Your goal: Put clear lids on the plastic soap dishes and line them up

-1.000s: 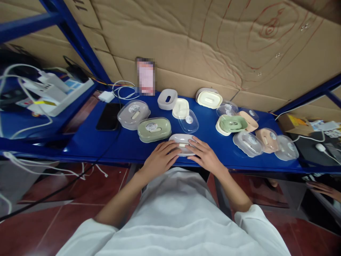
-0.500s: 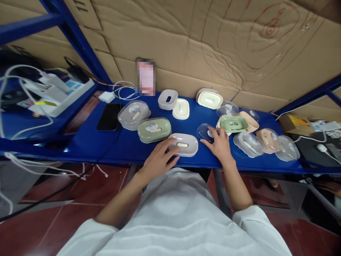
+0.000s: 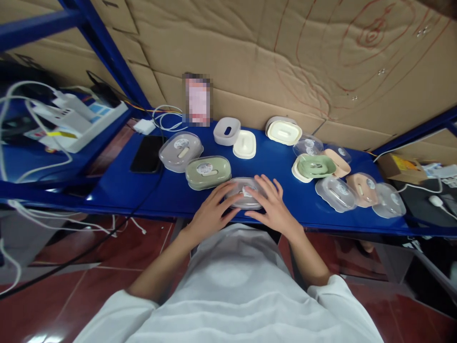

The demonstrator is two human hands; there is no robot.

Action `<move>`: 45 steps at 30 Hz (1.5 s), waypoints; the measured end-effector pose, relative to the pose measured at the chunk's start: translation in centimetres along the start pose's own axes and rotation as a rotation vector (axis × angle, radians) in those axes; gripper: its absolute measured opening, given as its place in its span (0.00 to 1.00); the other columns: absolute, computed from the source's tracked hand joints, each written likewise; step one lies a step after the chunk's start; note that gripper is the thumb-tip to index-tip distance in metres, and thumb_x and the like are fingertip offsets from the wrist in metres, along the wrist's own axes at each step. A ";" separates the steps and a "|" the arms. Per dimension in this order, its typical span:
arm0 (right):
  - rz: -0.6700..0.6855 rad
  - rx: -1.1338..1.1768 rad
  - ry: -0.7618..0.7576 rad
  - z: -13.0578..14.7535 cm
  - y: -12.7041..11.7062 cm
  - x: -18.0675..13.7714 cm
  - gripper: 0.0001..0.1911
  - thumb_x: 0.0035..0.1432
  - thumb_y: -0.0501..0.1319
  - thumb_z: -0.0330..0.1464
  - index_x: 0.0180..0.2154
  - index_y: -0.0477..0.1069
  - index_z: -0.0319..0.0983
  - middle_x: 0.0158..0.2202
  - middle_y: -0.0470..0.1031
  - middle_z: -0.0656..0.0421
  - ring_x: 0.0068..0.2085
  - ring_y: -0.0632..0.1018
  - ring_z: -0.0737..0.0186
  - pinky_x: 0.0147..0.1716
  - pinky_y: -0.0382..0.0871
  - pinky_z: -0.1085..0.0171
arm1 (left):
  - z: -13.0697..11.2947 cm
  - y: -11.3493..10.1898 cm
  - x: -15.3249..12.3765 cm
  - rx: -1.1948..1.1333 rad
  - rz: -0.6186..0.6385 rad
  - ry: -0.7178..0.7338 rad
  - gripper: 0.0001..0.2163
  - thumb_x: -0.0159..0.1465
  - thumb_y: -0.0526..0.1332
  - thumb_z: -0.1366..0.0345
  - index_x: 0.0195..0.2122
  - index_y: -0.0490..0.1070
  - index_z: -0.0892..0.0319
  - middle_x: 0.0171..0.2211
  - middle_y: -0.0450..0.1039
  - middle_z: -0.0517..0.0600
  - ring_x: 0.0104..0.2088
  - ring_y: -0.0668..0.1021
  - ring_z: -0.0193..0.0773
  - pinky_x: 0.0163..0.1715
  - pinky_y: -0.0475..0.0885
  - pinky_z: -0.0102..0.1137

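Note:
A grey soap box with a clear lid (image 3: pixel 246 193) sits at the near edge of the blue shelf (image 3: pixel 150 190). My left hand (image 3: pixel 213 208) grips its left side with curled fingers. My right hand (image 3: pixel 272 206) lies over its right side, fingers spread on the clear lid. Just beyond it stand a closed green soap box (image 3: pixel 208 172) and a closed grey one (image 3: pixel 180 151).
Loose soap box parts lie further back and right: a grey base (image 3: pixel 226 130), a cream tray (image 3: pixel 244 144), a cream box (image 3: pixel 284 131), a green tray (image 3: pixel 316 166), pink boxes (image 3: pixel 360 188) and clear lids (image 3: pixel 392 200). A black phone (image 3: pixel 147 153), cables and a power strip (image 3: pixel 76 121) sit left.
My right hand went right to a loose clear lid, brought it back and set it on the grey box. My left hand stayed on the box.

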State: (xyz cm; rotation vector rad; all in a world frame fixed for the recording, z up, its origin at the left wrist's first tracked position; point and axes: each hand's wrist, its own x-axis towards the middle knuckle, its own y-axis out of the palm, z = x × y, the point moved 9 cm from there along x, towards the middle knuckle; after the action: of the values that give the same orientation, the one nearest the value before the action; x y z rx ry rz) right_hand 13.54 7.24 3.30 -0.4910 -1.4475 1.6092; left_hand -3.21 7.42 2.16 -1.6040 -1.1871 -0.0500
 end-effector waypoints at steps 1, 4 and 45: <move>-0.013 0.005 0.006 -0.3 0.0 -0.3 0.36 0.73 0.61 0.50 0.76 0.58 0.53 0.79 0.55 0.52 0.79 0.55 0.41 0.75 0.51 0.34 | 0.2 -0.1 0.0 -0.006 -0.019 -0.015 0.22 0.73 0.66 0.65 0.67 0.69 0.49 0.67 0.70 0.58 0.70 0.71 0.53 0.69 0.72 0.53; -0.046 0.013 -0.007 -1.1 0.2 -1.4 0.34 0.76 0.59 0.44 0.77 0.53 0.53 0.77 0.60 0.53 0.78 0.57 0.45 0.74 0.58 0.38 | 0.5 -0.3 -0.1 0.003 -0.055 -0.024 0.18 0.72 0.68 0.63 0.62 0.74 0.50 0.63 0.74 0.58 0.66 0.75 0.52 0.66 0.74 0.52; 0.113 -0.143 -0.045 -6.2 1.7 16.9 0.23 0.74 0.60 0.50 0.55 0.80 0.40 0.56 0.80 0.47 0.60 0.75 0.45 0.63 0.63 0.48 | -2.5 1.8 0.0 0.149 0.191 0.158 0.12 0.73 0.66 0.55 0.51 0.78 0.55 0.58 0.79 0.55 0.64 0.76 0.51 0.69 0.67 0.51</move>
State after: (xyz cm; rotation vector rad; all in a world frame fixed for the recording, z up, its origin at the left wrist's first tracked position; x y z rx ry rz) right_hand 8.92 24.65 4.61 -0.6327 -1.6012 1.6205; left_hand -0.67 5.67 1.88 -1.5447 -0.8925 0.0337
